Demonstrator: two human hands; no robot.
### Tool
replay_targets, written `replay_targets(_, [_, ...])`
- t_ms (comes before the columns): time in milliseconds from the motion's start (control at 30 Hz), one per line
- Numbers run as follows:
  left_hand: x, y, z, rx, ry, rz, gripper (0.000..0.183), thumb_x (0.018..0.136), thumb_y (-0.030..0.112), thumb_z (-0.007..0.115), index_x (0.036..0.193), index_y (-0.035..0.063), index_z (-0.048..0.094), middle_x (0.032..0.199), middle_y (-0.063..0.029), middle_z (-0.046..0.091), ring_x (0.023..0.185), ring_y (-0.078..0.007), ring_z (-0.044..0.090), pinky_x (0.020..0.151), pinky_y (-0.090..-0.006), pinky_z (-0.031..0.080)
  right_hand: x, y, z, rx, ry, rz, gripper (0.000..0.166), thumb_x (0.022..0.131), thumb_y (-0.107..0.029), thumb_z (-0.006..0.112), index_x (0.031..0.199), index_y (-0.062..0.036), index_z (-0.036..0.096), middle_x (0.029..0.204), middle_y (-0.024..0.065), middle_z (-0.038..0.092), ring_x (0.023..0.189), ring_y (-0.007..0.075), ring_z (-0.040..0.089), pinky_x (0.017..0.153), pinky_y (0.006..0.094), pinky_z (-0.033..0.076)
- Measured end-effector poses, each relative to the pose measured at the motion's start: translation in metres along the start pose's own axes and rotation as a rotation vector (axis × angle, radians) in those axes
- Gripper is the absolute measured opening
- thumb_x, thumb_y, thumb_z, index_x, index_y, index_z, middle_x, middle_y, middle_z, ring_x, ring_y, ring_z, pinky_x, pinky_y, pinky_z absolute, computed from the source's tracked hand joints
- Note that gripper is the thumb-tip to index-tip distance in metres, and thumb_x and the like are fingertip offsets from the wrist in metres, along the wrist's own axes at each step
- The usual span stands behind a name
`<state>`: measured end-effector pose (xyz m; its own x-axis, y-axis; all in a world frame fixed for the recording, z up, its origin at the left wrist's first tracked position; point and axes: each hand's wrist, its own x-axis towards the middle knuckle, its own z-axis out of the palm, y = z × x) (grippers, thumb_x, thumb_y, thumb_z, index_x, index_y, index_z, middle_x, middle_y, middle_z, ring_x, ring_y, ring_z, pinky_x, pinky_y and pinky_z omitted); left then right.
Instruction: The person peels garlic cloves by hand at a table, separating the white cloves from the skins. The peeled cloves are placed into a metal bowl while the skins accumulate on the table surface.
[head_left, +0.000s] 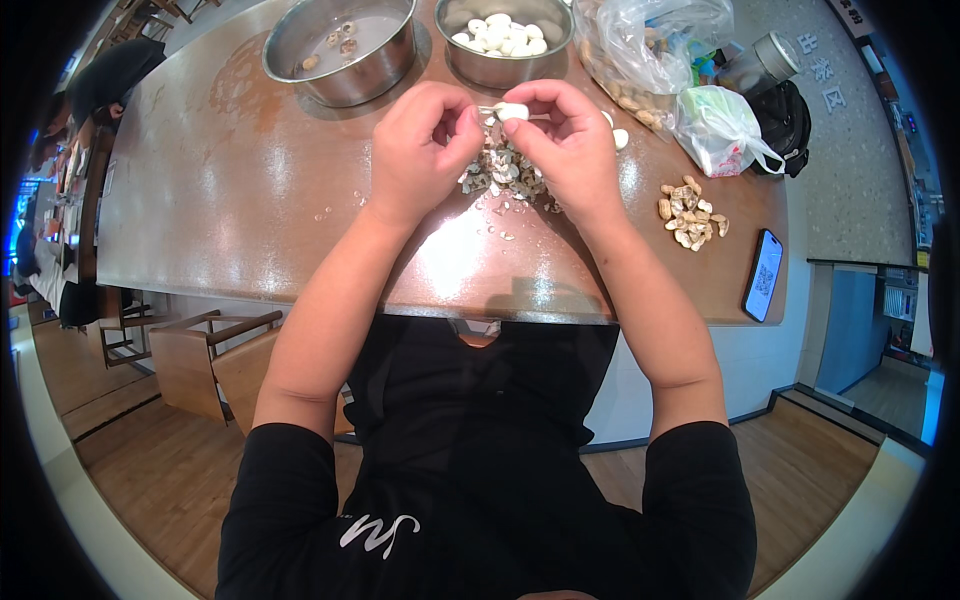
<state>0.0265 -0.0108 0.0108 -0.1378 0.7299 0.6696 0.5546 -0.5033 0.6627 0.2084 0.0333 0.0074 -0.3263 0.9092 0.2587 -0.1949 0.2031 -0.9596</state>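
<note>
My right hand (577, 142) pinches a small peeled white egg (513, 112) between thumb and forefinger. Close by on the left, my left hand (424, 154) has its thumb and forefinger together, and a thin pale strip, seemingly shell membrane, stretches from them to the egg. Beneath both hands lies a heap of speckled quail eggshell bits (506, 171), partly hidden by the fingers. Beyond stands a steel bowl (510, 71) of peeled eggs. Left of it, another steel bowl (352, 88) holds water and several speckled eggs (348, 47). Loose peeled eggs (620, 139) rest beside my right hand.
To the right are a clear bag of peanuts (637, 101), a tied white plastic bag (716, 131), a lidded jar (769, 60) and a black bag (784, 124). Peanut shells (691, 214) and a phone (763, 276) lie nearer. Wooden chairs (184, 360) stand left; people sit beyond.
</note>
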Motion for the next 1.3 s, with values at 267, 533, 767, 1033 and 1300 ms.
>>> replay_targets(267, [0.001, -0.007, -0.001, 0.007, 0.023, -0.105, 0.005, 0.094, 0.002, 0.072, 0.094, -0.0018, 0.069, 0.086, -0.0055, 0.07, 0.071, -0.011, 0.064, 0.066, -0.0259, 0.053, 0.0, -0.009, -0.004, 0.061, 0.009, 0.005, 0.029, 0.091, 0.006, 0.071, 0.119, -0.002, 0.071, 0.115, 0.0048, 0.073, 0.093, 0.0092, 0.07, 0.081, 0.0251, 0.057])
replay_targets(533, [0.002, 0.0, -0.008, -0.074, -0.198, 0.014, 0.005, 0.092, 0.003, 0.071, 0.093, -0.0002, 0.068, 0.087, -0.0065, 0.068, 0.073, -0.0151, 0.064, 0.066, -0.0287, 0.05, 0.008, -0.01, -0.011, 0.439, 0.034, 0.102, 0.024, 0.099, 0.002, 0.062, 0.124, 0.0037, 0.064, 0.118, 0.0157, 0.073, 0.104, 0.023, 0.075, 0.093, 0.0317, 0.061])
replay_targets(767, [0.003, -0.003, -0.002, -0.119, -0.214, 0.089, 0.007, 0.093, 0.003, 0.074, 0.099, 0.001, 0.072, 0.089, -0.0072, 0.068, 0.076, -0.0172, 0.062, 0.065, -0.0291, 0.047, 0.014, -0.008, -0.028, 0.686, 0.017, 0.285, 0.022, 0.107, -0.008, 0.055, 0.124, 0.0022, 0.064, 0.122, 0.0217, 0.074, 0.103, 0.0283, 0.076, 0.09, 0.0356, 0.063])
replay_targets(1033, [0.003, -0.017, -0.007, -0.116, -0.1, -0.042, 0.013, 0.097, 0.005, 0.074, 0.11, 0.0018, 0.074, 0.098, -0.0065, 0.071, 0.081, -0.0142, 0.063, 0.069, -0.0275, 0.05, 0.024, -0.003, -0.03, 0.178, 0.142, 0.097, 0.025, 0.1, -0.011, 0.075, 0.123, -0.0032, 0.068, 0.114, 0.0087, 0.075, 0.089, 0.0156, 0.072, 0.079, 0.028, 0.059])
replay_targets(1300, [0.009, -0.009, -0.018, -0.152, 0.093, -0.075, 0.017, 0.1, 0.005, 0.067, 0.116, 0.0021, 0.073, 0.111, -0.0098, 0.066, 0.086, -0.0174, 0.065, 0.075, -0.0302, 0.054, 0.084, -0.033, -0.012, -0.747, 0.096, -0.182, 0.028, 0.094, -0.025, 0.083, 0.108, -0.0023, 0.074, 0.097, 0.0021, 0.076, 0.075, 0.0086, 0.062, 0.069, 0.0277, 0.051])
